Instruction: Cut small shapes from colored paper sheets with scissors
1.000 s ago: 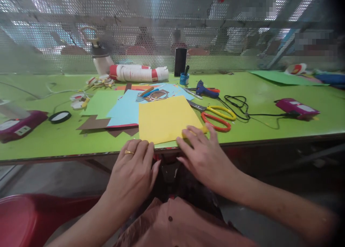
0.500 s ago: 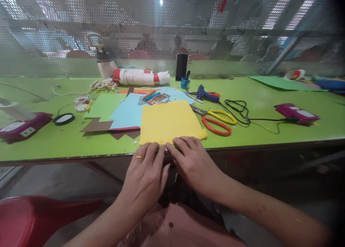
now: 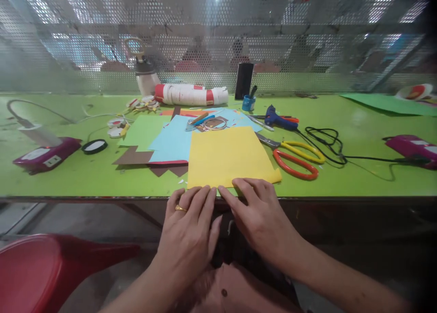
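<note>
A sheet of yellow paper [image 3: 228,156] lies at the front edge of the table, its near right corner slightly raised. Along its near edge rest the fingertips of my left hand [image 3: 191,222], which wears a ring. That hand's fingers are stretched out, with the thumb apart below the table edge. Beside it, my right hand [image 3: 259,208] presses its extended fingertips on the same edge; its thumb is mostly hidden. Neither hand is closed around the paper. Scissors [image 3: 295,160] with one yellow and one red handle loop lie just right of the sheet, blades partly behind it.
Light blue paper [image 3: 172,142], green paper [image 3: 146,130] and brown paper [image 3: 133,158] lie left. Behind are a paper-cup roll [image 3: 191,95], phone [image 3: 243,80] and blue pot [image 3: 248,103]. A glue gun [image 3: 280,120] trails a cord rightward. A red stool [image 3: 30,272] stands lower left.
The view has shifted, so the table things appear farther right and slightly larger. Both hands keep their fingertips on the yellow paper's near edge, with little visible movement.
</note>
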A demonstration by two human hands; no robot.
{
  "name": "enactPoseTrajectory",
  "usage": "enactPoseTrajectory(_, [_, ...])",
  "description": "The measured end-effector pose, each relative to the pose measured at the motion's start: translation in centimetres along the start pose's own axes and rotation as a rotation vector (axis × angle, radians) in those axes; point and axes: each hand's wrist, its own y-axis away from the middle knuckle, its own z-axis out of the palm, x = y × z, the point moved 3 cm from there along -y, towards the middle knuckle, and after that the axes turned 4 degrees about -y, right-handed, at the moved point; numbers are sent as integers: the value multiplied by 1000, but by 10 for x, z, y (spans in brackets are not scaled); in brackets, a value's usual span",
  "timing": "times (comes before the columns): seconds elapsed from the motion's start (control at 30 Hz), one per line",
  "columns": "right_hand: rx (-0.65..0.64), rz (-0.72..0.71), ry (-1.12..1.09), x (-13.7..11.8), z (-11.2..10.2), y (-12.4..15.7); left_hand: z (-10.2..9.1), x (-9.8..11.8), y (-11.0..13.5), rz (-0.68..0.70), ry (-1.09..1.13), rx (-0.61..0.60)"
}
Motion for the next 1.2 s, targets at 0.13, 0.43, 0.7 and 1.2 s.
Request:
enactPoseTrajectory(0.13, [29, -3, -3, -1, 1, 0, 2, 1, 3, -18, 15, 13])
enactPoseTrajectory(0.43, [25, 33, -18, -1, 3, -3, 4, -3, 0, -42, 5, 16])
enactPoseTrajectory(0.7, [48, 46, -190, 0, -8, 1, -4, -30, -18, -89, 122, -68])
enactPoseTrajectory(1.2, [-209, 164, -385, 88, -48, -20, 1, -63, -56, -125, 452, -472])
